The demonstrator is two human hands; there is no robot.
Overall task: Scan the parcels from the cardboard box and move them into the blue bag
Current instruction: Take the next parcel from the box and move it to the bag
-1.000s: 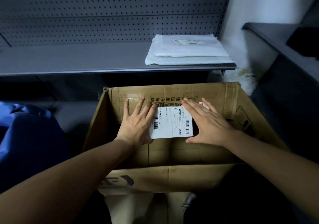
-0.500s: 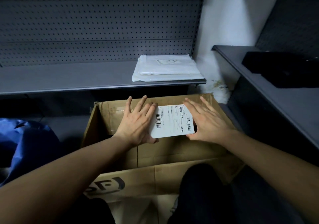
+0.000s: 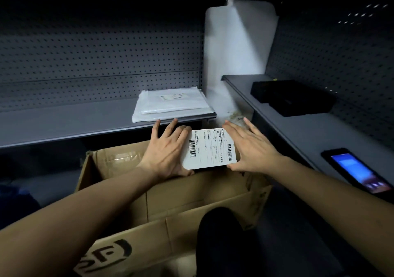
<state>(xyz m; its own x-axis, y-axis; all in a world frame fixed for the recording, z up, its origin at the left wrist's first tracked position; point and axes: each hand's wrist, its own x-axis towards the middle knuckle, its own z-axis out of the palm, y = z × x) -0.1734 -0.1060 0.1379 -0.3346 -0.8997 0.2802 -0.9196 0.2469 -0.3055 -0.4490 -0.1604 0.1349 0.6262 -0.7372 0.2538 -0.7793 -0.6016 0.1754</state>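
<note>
Above the cardboard box [image 3: 119,165], 2 hands [image 3: 168,150] [image 3: 254,150] hold 1 parcel [image 3: 211,148].

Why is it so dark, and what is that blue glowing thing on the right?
Head view: the room is dim, so the shelves look nearly black; the glow is a phone with its screen lit blue; the parcel with its white label is brightest, its small print too blurry to read.

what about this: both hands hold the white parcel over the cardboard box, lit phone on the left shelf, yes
No: the head view shows the lit black phone on the right grey shelf. The left hand and right hand hold the white labelled parcel over the brown cardboard box.
</note>
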